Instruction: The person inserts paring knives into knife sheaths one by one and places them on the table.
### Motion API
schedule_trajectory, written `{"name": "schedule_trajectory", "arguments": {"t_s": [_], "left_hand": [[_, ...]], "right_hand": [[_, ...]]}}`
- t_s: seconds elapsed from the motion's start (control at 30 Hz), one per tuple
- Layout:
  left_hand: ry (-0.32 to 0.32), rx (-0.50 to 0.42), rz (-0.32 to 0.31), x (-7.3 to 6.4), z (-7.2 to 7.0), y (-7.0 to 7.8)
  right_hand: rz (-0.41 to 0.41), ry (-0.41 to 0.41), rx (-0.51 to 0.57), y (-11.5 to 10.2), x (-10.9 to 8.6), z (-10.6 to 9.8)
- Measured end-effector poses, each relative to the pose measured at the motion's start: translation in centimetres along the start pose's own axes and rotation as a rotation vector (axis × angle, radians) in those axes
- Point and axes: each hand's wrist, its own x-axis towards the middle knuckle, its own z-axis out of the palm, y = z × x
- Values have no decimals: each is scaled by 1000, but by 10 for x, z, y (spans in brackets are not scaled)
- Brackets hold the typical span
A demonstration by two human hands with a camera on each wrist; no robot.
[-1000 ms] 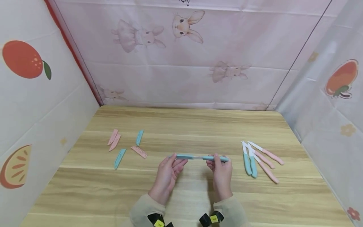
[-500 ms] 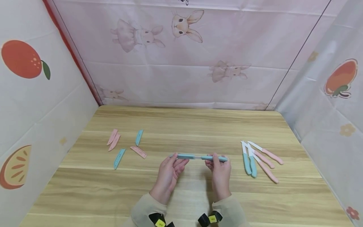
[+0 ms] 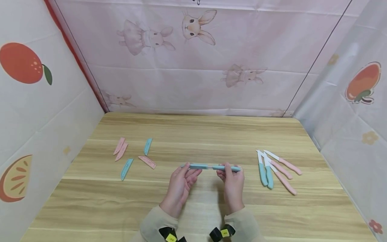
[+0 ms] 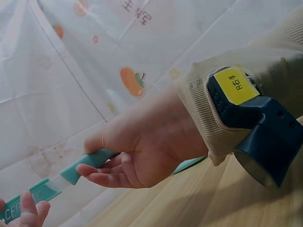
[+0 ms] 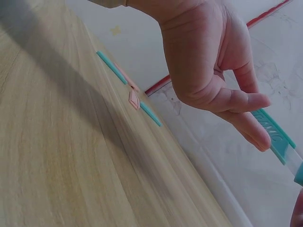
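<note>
My left hand (image 3: 178, 190) pinches a teal blade sheath (image 3: 198, 166) between thumb and fingers, level above the table. Its side carries raised lettering in the left wrist view. My right hand (image 3: 233, 188) grips the teal handle of a small knife (image 3: 226, 168), thumb along the top. The knife's white blade (image 4: 57, 183) runs into the sheath's mouth; only a short stretch shows between sheath and handle, and the tip is hidden inside. In the right wrist view, the left fingers support the sheath (image 5: 273, 135) from below.
On the left of the wooden table (image 3: 193, 134) lie teal sheaths (image 3: 127, 169) and pink sheaths (image 3: 147, 162), several in all. To the right, bare teal-handled knives (image 3: 263, 174) and pink-handled knives (image 3: 285, 182) overlap in a fan. Printed cloth walls (image 3: 193, 90) stand around the table.
My right hand has moved slightly left with the knife, and less of the white blade shows outside the sheath. My left hand stays almost in place.
</note>
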Motion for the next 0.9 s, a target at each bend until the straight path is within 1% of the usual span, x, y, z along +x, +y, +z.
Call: {"name": "schedule_trajectory", "arguments": {"t_s": [0.53,0.9], "left_hand": [[-11,-1,-4,-1,1,-2],[-28,-3,-18,-2,2,-4]], "right_hand": [[-4,-17,7,3,0,2],[-40,-23,7,7,-2,4]]}}
